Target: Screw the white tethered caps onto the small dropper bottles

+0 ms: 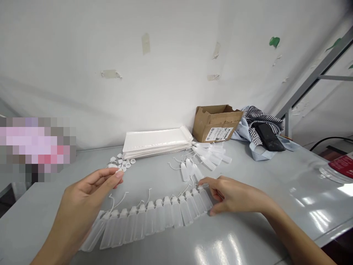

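Observation:
A row of translucent squeeze bottles (154, 219) lies side by side across the grey table, several with thin strap-like tails near their necks. My right hand (234, 193) is curled at the row's right end, its index finger by the neck of the last bottle (205, 198) and its thumb near that bottle's base. Above the left end of the row, my left hand (88, 197) pinches a small white cap (119, 170), mostly covered by the fingertips. Just beyond it lies a loose pile of small white caps (121, 161). My left forearm and hand partly cover the leftmost bottles.
White padded mailers (157, 141) are stacked against the wall. More loose bottles (211, 154) lie before an open cardboard box (216, 123). Striped cloth (260, 114) with a dark phone-like object (268, 137) sits right. A red-labelled clear bottle (340, 168) is at the right edge.

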Demonstrator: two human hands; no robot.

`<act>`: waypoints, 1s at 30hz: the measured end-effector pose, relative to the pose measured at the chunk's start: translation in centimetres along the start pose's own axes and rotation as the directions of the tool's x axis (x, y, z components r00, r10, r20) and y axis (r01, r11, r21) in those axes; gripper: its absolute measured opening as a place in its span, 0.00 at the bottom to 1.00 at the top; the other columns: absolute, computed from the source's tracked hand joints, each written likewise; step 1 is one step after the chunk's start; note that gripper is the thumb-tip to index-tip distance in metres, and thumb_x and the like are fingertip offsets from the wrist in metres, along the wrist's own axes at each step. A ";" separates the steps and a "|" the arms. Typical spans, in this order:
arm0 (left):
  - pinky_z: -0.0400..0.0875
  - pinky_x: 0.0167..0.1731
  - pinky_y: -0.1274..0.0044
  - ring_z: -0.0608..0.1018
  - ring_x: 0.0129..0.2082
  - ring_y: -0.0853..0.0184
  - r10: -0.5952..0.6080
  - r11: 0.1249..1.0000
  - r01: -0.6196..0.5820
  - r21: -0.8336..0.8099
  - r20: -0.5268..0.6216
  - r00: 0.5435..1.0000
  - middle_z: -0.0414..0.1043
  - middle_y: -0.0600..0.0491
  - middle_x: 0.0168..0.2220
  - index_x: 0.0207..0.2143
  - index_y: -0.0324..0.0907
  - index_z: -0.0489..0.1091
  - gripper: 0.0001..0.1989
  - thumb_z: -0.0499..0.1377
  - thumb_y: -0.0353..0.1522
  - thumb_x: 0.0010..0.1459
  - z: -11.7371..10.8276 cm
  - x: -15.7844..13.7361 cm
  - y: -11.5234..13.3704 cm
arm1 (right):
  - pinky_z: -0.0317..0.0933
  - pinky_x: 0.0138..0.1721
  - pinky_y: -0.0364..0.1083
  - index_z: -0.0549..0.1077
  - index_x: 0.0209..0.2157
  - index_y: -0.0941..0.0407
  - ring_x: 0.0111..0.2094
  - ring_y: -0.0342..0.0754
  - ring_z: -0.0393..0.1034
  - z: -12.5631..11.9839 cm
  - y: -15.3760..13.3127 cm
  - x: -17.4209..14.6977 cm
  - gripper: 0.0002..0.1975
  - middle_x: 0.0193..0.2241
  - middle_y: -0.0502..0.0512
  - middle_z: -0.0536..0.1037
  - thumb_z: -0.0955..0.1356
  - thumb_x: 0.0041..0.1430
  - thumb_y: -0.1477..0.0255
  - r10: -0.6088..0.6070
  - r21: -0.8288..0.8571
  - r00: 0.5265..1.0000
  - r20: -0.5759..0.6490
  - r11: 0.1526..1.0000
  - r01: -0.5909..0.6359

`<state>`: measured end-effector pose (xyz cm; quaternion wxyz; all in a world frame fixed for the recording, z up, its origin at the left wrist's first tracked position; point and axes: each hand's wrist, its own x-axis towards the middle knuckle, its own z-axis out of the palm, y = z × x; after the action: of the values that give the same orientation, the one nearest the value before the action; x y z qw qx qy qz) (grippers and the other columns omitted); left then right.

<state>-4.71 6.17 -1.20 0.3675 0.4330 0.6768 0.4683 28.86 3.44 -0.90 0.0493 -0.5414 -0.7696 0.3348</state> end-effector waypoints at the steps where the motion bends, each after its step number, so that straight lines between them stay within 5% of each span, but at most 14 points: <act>1: 0.68 0.37 0.73 0.76 0.39 0.58 0.007 1.000 -0.007 0.012 -0.004 1.000 0.78 0.52 0.31 0.34 0.44 0.76 0.26 0.68 0.50 0.35 0.0 0.0 0.0 | 0.54 0.26 0.42 0.71 0.49 0.51 0.27 0.46 0.63 0.0 0.0 0.0 0.25 0.23 0.47 0.69 0.73 0.46 0.68 -0.009 0.001 1.000 -0.015 1.000 0.009; 8: 0.67 0.32 0.74 0.76 0.35 0.59 0.011 0.999 -0.013 0.038 0.055 0.998 0.78 0.52 0.32 0.36 0.44 0.75 0.26 0.67 0.50 0.37 0.3 -0.1 -0.3 | 0.54 0.25 0.42 0.70 0.52 0.51 0.25 0.44 0.61 -0.8 -0.2 -0.6 0.27 0.21 0.45 0.66 0.71 0.47 0.71 -0.043 0.052 0.996 -0.078 0.998 0.048; 11: 0.68 0.35 0.73 0.76 0.36 0.59 0.011 1.000 -0.012 0.014 0.078 0.997 0.78 0.51 0.30 0.35 0.43 0.75 0.24 0.66 0.50 0.39 0.5 -0.4 -0.2 | 0.57 0.26 0.42 0.68 0.54 0.50 0.24 0.43 0.60 -1.3 -0.9 -0.9 0.27 0.23 0.45 0.64 0.71 0.51 0.69 -0.091 0.090 0.973 -0.212 0.990 0.112; 15: 0.69 0.36 0.70 0.76 0.33 0.60 -0.009 0.999 0.019 -0.046 0.197 0.980 0.78 0.49 0.30 0.34 0.42 0.75 0.24 0.67 0.48 0.39 1.1 -1.3 0.1 | 0.65 0.41 0.49 0.64 0.57 0.45 0.40 0.50 0.68 -0.9 -2.8 -0.3 0.29 0.42 0.55 0.71 0.71 0.53 0.66 -0.254 0.010 0.856 -0.450 0.957 0.290; 18: 0.68 0.37 0.71 0.74 0.31 0.62 0.001 0.990 0.046 -0.135 0.332 0.943 0.77 0.48 0.30 0.30 0.42 0.75 0.19 0.67 0.46 0.40 1.4 -2.3 0.6 | 0.63 0.51 0.53 0.60 0.60 0.44 0.54 0.57 0.63 0.2 -4.7 0.7 0.32 0.54 0.57 0.66 0.70 0.54 0.68 -0.408 -0.091 0.796 -0.448 0.906 0.413; 24: 0.66 0.35 0.75 0.69 0.27 0.69 0.019 0.930 0.179 -0.321 0.527 0.850 0.68 0.54 0.27 0.27 0.43 0.75 0.13 0.67 0.43 0.44 1.7 -3.7 1.1 | 0.66 0.51 0.53 0.55 0.63 0.42 0.53 0.56 0.68 4.0 -7.4 1.7 0.37 0.51 0.55 0.74 0.70 0.54 0.75 -0.571 -0.130 0.657 -0.492 0.794 0.594; 27: 0.66 0.35 0.75 0.68 0.28 0.69 0.021 0.914 0.226 -0.336 0.596 0.803 0.68 0.54 0.27 0.27 0.44 0.76 0.13 0.67 0.43 0.45 1.9 -4.3 1.2 | 0.68 0.49 0.52 0.56 0.62 0.41 0.50 0.55 0.71 5.0 -7.7 1.6 0.39 0.49 0.53 0.76 0.70 0.53 0.78 -0.543 -0.078 0.653 -0.527 0.797 0.599; 30: 0.66 0.33 0.75 0.68 0.27 0.68 0.047 0.909 0.209 -0.360 0.587 0.808 0.69 0.53 0.27 0.26 0.44 0.75 0.12 0.68 0.42 0.44 2.2 -4.8 1.3 | 0.69 0.47 0.52 0.60 0.61 0.43 0.49 0.56 0.72 5.2 -7.9 1.3 0.37 0.50 0.54 0.75 0.70 0.51 0.78 -0.504 -0.005 0.693 -0.515 0.810 0.586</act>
<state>-0.65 2.61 -0.17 0.6592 0.4391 0.4366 0.4267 19.67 0.66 -0.81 0.3846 -0.3488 -0.8269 0.2158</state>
